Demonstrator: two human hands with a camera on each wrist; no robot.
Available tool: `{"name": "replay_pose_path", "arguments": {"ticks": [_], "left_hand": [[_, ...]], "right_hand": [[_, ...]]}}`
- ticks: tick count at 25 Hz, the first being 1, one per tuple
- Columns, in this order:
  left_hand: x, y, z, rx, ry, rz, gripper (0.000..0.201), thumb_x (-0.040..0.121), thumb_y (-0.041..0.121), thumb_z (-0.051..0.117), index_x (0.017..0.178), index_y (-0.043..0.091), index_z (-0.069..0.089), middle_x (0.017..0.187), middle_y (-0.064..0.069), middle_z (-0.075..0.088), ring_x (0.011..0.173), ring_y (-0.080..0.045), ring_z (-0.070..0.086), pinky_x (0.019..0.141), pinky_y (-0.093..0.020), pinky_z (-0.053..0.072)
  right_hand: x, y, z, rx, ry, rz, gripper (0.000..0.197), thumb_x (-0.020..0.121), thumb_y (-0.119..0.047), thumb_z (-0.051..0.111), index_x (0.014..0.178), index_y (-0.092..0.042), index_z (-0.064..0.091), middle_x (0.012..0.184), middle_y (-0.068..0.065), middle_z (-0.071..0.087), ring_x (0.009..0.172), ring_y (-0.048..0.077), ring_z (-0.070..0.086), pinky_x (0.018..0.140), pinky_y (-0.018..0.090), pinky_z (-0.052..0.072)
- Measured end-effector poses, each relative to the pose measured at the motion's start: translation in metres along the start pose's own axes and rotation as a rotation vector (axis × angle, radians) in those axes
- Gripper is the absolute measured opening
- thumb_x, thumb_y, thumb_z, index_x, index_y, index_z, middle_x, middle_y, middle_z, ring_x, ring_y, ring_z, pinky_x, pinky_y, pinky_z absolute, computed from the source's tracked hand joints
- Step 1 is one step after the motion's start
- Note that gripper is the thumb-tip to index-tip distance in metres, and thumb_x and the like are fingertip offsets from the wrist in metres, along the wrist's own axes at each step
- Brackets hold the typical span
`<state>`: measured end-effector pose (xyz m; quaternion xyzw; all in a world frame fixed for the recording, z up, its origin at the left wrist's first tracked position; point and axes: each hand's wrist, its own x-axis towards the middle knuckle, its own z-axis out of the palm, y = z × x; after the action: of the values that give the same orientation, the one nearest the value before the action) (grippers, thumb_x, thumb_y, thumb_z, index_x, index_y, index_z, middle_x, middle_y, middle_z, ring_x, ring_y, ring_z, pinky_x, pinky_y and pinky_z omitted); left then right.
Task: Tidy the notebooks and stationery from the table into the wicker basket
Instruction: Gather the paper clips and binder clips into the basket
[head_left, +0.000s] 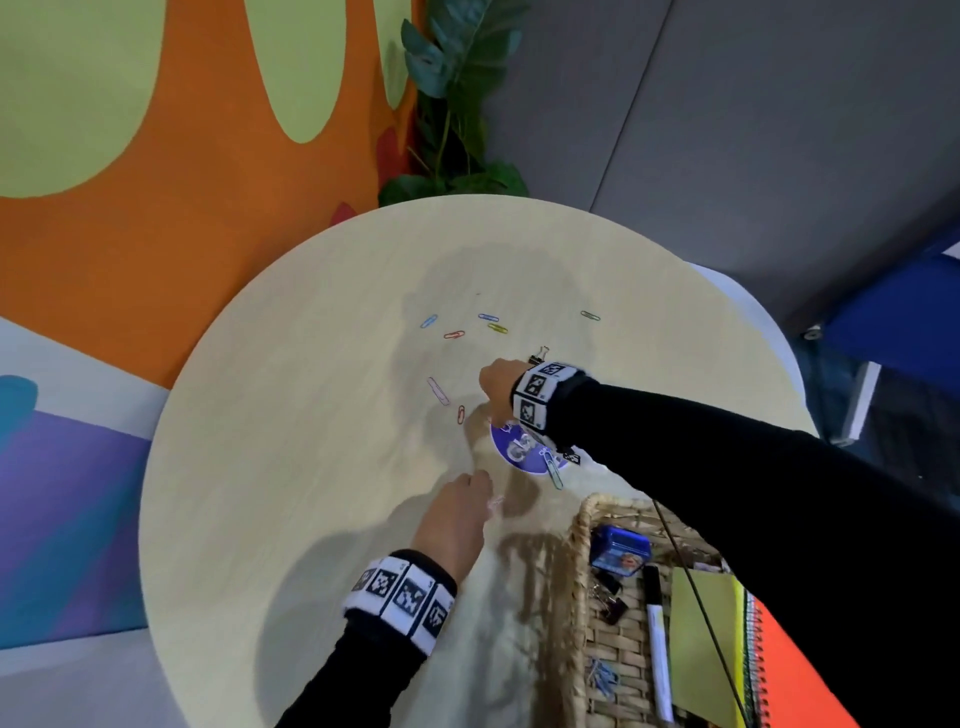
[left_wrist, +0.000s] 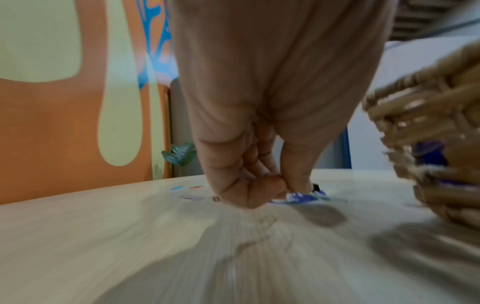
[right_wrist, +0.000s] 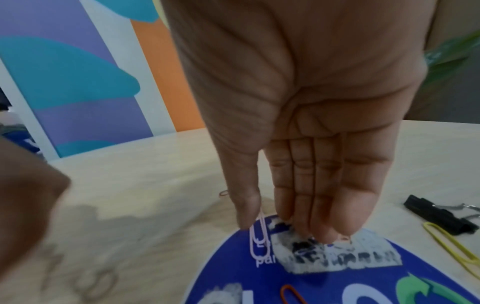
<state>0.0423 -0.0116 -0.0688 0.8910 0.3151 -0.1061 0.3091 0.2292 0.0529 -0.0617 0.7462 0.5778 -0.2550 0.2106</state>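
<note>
Coloured paper clips lie scattered on the round table (head_left: 311, 467), among them a pink one (head_left: 438, 389) and a red one (head_left: 461, 414). A round blue disc (head_left: 519, 447) lies near the wicker basket (head_left: 579, 597). My right hand (right_wrist: 285, 226) points straight fingers down onto the disc (right_wrist: 324, 277), and a pale pink clip (right_wrist: 258, 238) lies at its thumb tip. My left hand (left_wrist: 281, 183) hovers left of the basket with its fingers curled and the thumb against the index. Nothing shows between them. A pale clip (head_left: 496, 501) lies by its fingertips.
The basket holds a blue box (head_left: 621, 551), a white marker (head_left: 657, 649), a yellow-green notebook (head_left: 701, 644), an orange notebook (head_left: 795, 675) and binder clips (head_left: 608, 597). A black binder clip (right_wrist: 436, 216) and a yellow paper clip (right_wrist: 451, 246) lie right of my right hand. A plant (head_left: 457, 104) stands beyond the table.
</note>
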Motion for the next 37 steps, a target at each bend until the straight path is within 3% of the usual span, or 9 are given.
{"name": "replay_pose_path", "arguments": {"ticks": [3,7,12,17,20,24,30,34,37], "left_hand": [[-0.022,-0.01,-0.003,-0.145,0.085,0.003,0.013,0.095,0.016,0.05,0.105,0.011,0.055,0.095,-0.001,0.055,0.083,-0.018,0.051,0.067,-0.02,0.031],[-0.052,-0.022,0.004,-0.22,0.145,0.002,0.008,0.09,0.02,0.057,0.095,0.015,0.061,0.081,0.007,0.05,0.077,-0.015,0.052,0.066,-0.021,0.031],[-0.075,-0.024,0.019,-0.272,0.163,-0.051,0.002,0.085,0.017,0.065,0.084,0.016,0.065,0.075,0.003,0.07,0.07,-0.014,0.063,0.064,-0.021,0.041],[-0.084,0.0,0.015,-0.371,0.226,-0.03,0.014,0.082,0.01,0.069,0.088,0.017,0.059,0.069,0.012,0.065,0.066,-0.008,0.063,0.068,-0.023,0.048],[-0.088,0.021,0.004,-0.348,0.27,0.124,0.014,0.08,0.004,0.068,0.08,0.018,0.067,0.073,0.018,0.064,0.067,0.008,0.058,0.065,0.001,0.04],[-0.103,0.061,-0.018,-0.299,0.282,0.369,0.016,0.081,0.007,0.062,0.087,0.017,0.074,0.088,0.007,0.074,0.082,-0.002,0.06,0.07,0.006,0.035],[-0.134,0.104,-0.001,-0.044,0.061,0.529,0.028,0.083,0.01,0.049,0.095,0.013,0.074,0.096,-0.002,0.074,0.088,-0.016,0.066,0.082,-0.026,0.053],[-0.137,0.124,0.023,0.285,-0.137,0.437,0.028,0.091,0.009,0.042,0.104,0.01,0.066,0.106,-0.007,0.065,0.101,-0.022,0.056,0.09,-0.036,0.048],[-0.137,0.141,0.038,0.569,-0.273,0.365,0.021,0.092,0.014,0.047,0.102,0.008,0.065,0.109,-0.01,0.064,0.108,-0.027,0.048,0.096,-0.042,0.038]], "right_hand": [[0.037,0.01,0.018,-0.089,-0.017,0.011,0.047,0.064,-0.026,0.075,0.08,-0.024,0.031,0.084,0.004,0.051,0.066,0.025,0.049,0.074,0.043,0.058],[0.058,0.018,0.035,-0.067,-0.009,0.015,0.035,0.067,-0.033,0.075,0.085,-0.019,0.049,0.092,0.007,0.064,0.075,0.03,0.065,0.072,0.048,0.059],[-0.043,-0.002,-0.026,0.084,0.114,-0.015,0.008,0.079,-0.011,0.064,0.077,-0.004,0.06,0.081,0.013,0.064,0.079,0.032,0.063,0.078,0.036,0.054],[-0.189,0.004,-0.023,0.329,0.306,-0.103,0.01,0.077,-0.011,0.06,0.081,-0.012,0.069,0.076,0.002,0.062,0.07,0.021,0.048,0.06,0.024,0.033],[-0.255,0.009,0.041,0.408,0.151,-0.091,0.011,0.081,-0.015,0.059,0.085,-0.014,0.069,0.081,0.003,0.07,0.071,0.019,0.054,0.066,0.024,0.036],[-0.264,-0.004,0.131,0.306,-0.116,-0.014,0.016,0.082,-0.005,0.054,0.09,-0.003,0.068,0.096,0.019,0.067,0.087,0.033,0.062,0.068,0.034,0.049],[-0.236,-0.016,0.173,0.211,-0.175,0.057,0.022,0.089,-0.005,0.05,0.108,0.0,0.06,0.115,0.02,0.059,0.101,0.035,0.06,0.08,0.039,0.05],[-0.251,-0.001,0.163,0.288,-0.089,0.11,0.017,0.085,-0.015,0.059,0.073,-0.004,0.057,0.092,0.018,0.063,0.077,0.029,0.055,0.058,0.027,0.042],[-0.287,0.03,0.154,0.51,0.092,0.231,0.017,0.079,-0.022,0.068,0.088,-0.008,0.068,0.093,0.009,0.07,0.085,0.025,0.062,0.068,0.026,0.043]]}}
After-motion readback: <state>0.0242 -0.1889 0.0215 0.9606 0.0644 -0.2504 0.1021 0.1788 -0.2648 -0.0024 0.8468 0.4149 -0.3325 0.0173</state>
